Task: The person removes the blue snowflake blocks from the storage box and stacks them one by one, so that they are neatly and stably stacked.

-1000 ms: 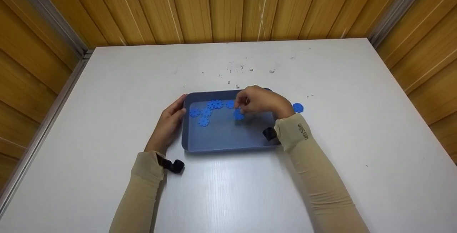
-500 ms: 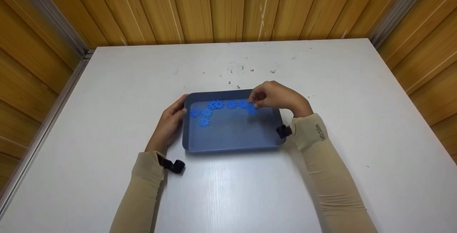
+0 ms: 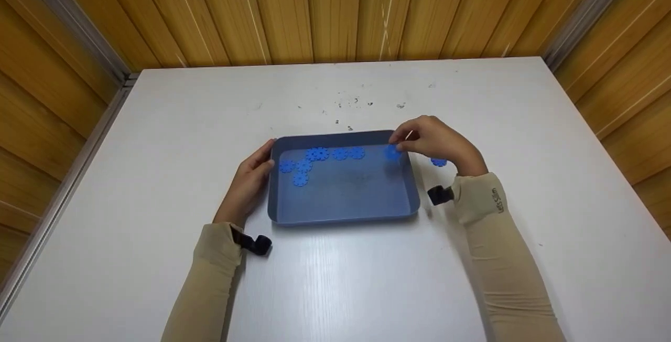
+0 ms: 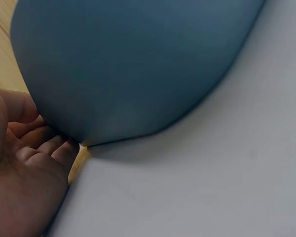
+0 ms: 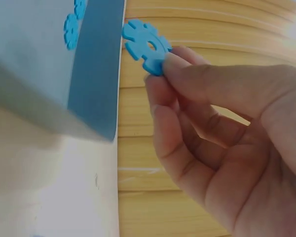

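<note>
A right hand [image 3: 437,137] pinches a blue notched disc [image 5: 144,37] over the far right corner of a blue-gray tray [image 3: 343,195] while a left hand [image 3: 249,178] grips the tray's left side.
Thumb and fingertips are closed on the disc's edge alone; a slip could drop it inside the wall or onto the white table [image 3: 157,121], where another disc [image 3: 439,162] lies partly hidden by the right wrist.

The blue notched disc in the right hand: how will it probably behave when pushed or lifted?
The blue notched disc is probably stiff, as it juts flat from the right hand without drooping. It looks thin, so it is likely light. Its notched rim would probably make it roll poorly.
</note>
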Action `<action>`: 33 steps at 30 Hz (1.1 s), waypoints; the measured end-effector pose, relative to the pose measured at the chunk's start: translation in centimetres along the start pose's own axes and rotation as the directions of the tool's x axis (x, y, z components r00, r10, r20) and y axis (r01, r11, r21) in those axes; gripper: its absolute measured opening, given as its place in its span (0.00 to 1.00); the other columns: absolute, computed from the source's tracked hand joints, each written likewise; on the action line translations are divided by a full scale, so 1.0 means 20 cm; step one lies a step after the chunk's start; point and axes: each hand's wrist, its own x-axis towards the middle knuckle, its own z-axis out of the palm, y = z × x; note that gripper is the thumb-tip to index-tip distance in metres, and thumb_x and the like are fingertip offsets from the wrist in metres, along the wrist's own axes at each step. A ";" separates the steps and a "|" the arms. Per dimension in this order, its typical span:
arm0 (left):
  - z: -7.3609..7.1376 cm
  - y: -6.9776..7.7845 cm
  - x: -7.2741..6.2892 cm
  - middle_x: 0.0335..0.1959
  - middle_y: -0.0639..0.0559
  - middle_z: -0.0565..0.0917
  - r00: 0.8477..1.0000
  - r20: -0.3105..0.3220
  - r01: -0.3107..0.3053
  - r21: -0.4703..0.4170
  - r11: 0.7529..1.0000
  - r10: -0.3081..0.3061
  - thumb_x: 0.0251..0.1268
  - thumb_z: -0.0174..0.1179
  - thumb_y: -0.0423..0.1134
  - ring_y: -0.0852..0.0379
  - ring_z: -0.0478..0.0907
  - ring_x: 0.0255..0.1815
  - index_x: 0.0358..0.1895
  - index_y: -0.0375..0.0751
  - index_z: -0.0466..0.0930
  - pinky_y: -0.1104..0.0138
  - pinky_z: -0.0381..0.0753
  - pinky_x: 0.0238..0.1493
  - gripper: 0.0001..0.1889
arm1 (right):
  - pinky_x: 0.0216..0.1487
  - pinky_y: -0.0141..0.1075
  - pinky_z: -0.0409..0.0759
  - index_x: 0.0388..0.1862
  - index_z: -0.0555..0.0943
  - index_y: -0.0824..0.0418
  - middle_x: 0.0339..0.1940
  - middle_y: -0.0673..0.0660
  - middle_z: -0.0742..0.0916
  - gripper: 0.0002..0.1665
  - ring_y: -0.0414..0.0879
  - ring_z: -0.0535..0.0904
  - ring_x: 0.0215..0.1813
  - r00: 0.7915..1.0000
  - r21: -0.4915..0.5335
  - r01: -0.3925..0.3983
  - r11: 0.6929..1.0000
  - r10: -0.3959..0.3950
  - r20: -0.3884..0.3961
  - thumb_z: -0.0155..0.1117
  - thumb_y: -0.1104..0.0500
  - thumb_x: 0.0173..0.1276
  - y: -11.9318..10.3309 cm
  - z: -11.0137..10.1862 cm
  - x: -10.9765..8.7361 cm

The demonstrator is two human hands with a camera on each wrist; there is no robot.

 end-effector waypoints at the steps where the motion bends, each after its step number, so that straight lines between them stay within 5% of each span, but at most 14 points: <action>1: 0.00 0.00 0.00 0.77 0.53 0.55 1.000 0.002 0.001 -0.005 1.000 -0.001 0.73 0.42 0.29 0.60 0.46 0.79 0.76 0.43 0.53 0.65 0.45 0.78 0.29 | 0.51 0.46 0.79 0.46 0.86 0.61 0.47 0.59 0.87 0.11 0.52 0.81 0.48 1.000 0.005 -0.005 1.000 0.005 -0.016 0.62 0.64 0.67 0.01 0.00 -0.01; 19: 0.00 0.00 0.00 0.78 0.54 0.55 1.000 0.004 0.003 0.002 1.000 -0.003 0.73 0.41 0.30 0.61 0.46 0.79 0.76 0.44 0.53 0.66 0.45 0.78 0.29 | 0.41 0.34 0.76 0.48 0.86 0.60 0.46 0.62 0.87 0.13 0.49 0.78 0.42 0.977 0.030 -0.142 0.989 0.145 -0.158 0.62 0.63 0.67 0.18 -0.03 -0.10; 33: 0.00 0.00 0.00 0.78 0.56 0.55 1.000 0.000 0.017 -0.008 1.000 -0.017 0.73 0.41 0.30 0.62 0.46 0.79 0.76 0.46 0.54 0.66 0.45 0.78 0.29 | 0.53 0.46 0.75 0.48 0.85 0.64 0.48 0.66 0.86 0.13 0.56 0.79 0.49 0.970 0.041 -0.172 0.984 0.177 -0.167 0.62 0.64 0.66 0.31 -0.04 -0.15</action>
